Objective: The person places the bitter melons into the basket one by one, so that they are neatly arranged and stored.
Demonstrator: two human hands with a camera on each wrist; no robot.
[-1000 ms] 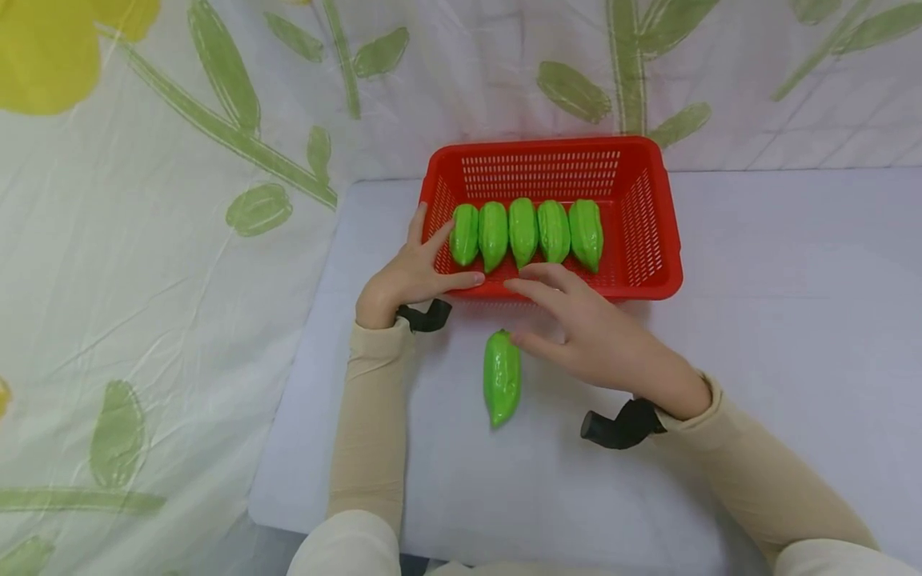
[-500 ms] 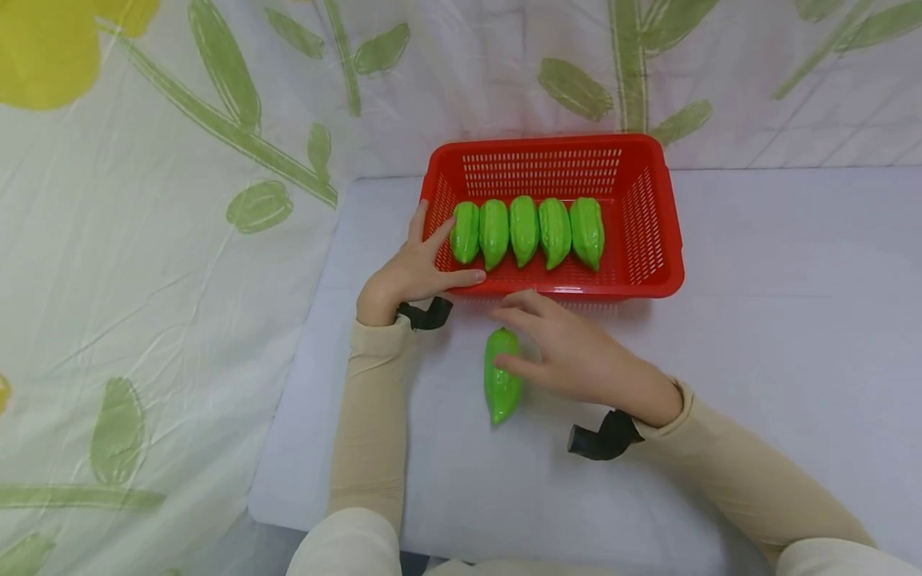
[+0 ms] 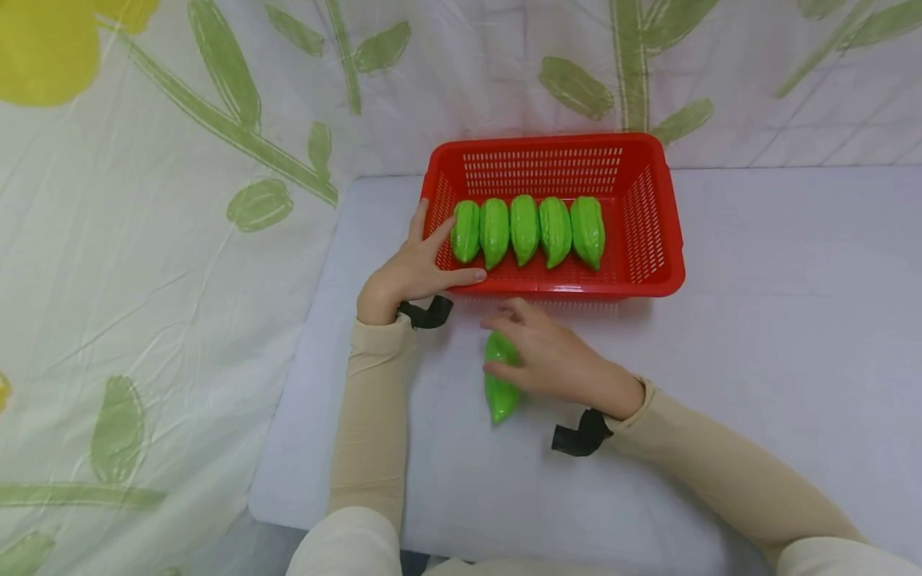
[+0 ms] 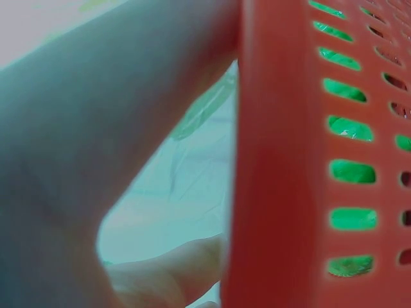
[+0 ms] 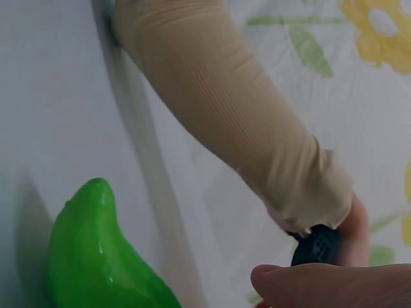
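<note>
My left hand (image 3: pixel 406 274) lies spread over the near left corner of a red plastic basket (image 3: pixel 576 290), thumb straight along the front rim. In the left wrist view, the basket's slotted wall (image 4: pixel 276 160) fills the right side. Inside stands a row of several glossy green ribbed fruits (image 3: pixel 524 230) with pointed ends. A matching green fruit (image 3: pixel 502 406) lies on the table in front of the basket. Above it reaches my right hand (image 3: pixel 555 360), thumb and fingers apart, covering its upper right part. In the right wrist view, the fruit (image 5: pixel 103 256) appears apart from the thumb (image 5: pixel 334 285).
The basket's right end shows bare red floor (image 3: pixel 615 232) beside the fruits. A white-covered table (image 3: pixel 778 320) extends to the right. Behind and to the left hangs a floral-patterned cloth (image 3: pixel 180 264). Black wrist-worn cameras (image 3: pixel 579 436) sit below the palms.
My right hand has moved from the basket's front rim down and left, over the fruit on the table. The left hand and the basket stay in place.
</note>
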